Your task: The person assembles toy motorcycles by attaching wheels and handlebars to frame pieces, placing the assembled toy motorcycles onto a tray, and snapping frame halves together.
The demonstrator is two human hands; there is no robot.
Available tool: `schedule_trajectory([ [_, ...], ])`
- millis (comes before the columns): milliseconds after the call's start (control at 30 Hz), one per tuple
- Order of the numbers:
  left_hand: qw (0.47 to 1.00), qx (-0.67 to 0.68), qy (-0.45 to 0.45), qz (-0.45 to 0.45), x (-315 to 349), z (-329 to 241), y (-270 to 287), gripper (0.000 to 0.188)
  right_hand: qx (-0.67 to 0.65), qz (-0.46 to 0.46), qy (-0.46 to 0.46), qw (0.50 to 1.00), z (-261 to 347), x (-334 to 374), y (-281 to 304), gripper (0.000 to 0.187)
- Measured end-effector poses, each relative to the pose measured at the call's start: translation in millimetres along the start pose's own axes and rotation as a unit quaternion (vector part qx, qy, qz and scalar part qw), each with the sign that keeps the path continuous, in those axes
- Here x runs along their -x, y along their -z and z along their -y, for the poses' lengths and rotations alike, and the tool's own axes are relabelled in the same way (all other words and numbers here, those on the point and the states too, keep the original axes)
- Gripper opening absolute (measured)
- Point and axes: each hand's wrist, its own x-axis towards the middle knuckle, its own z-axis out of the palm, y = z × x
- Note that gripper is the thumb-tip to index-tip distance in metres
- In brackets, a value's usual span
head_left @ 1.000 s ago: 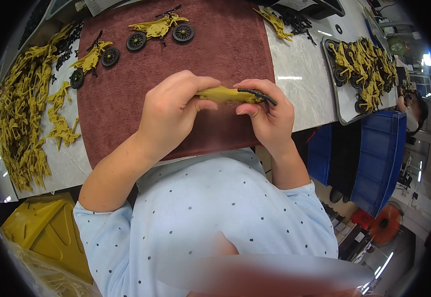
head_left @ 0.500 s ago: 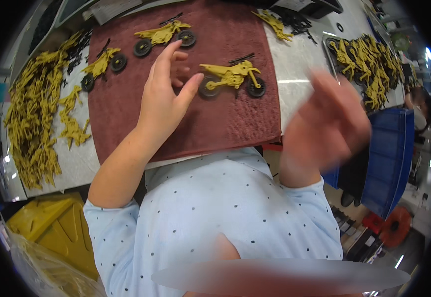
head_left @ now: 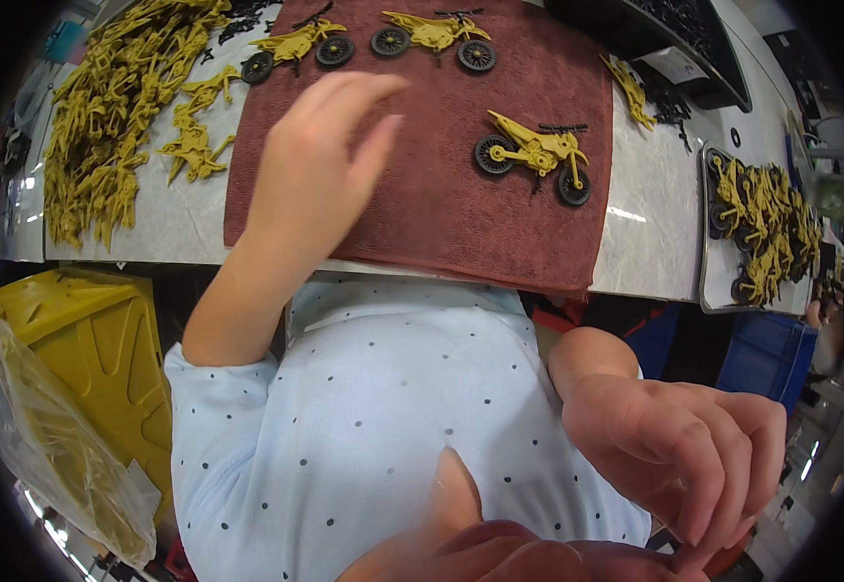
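My left hand (head_left: 325,160) hovers over the left half of a dark red towel (head_left: 393,213), thumb and index finger apart, with nothing between them. Beyond it are two yellow toy motorcycles with black wheels, one on the left (head_left: 298,44) and one farther right (head_left: 435,35). A third toy motorcycle (head_left: 538,150) lies to the right of the hand, apart from it. Drawn back to the lower right, close to me, is my right hand (head_left: 684,446). Its fingers are curled with their tips close together; the inside of that hand is hidden.
A large heap of yellow toy parts (head_left: 131,107) covers the table's left side, with loose yellow pieces (head_left: 194,145) beside it. On the right stand a metal tray (head_left: 705,262) of yellow-and-black toys and a black bin (head_left: 698,82). A yellow crate (head_left: 82,359) sits below the table's left edge.
The view has shifted, so the table sits higher and farther right. My right hand has come back from beside the towel toward me, its fingers curled. My left hand remains above the towel.
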Motion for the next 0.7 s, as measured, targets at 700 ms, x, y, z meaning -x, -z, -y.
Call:
schedule_trajectory([
  [700, 0.882, -0.288, 0.359, -0.105, 42.7, 118.7, 79.8, 0.045, -0.038, 0.002, -0.028, 0.999, -12.0, 0.6, -6.6, 0.019],
])
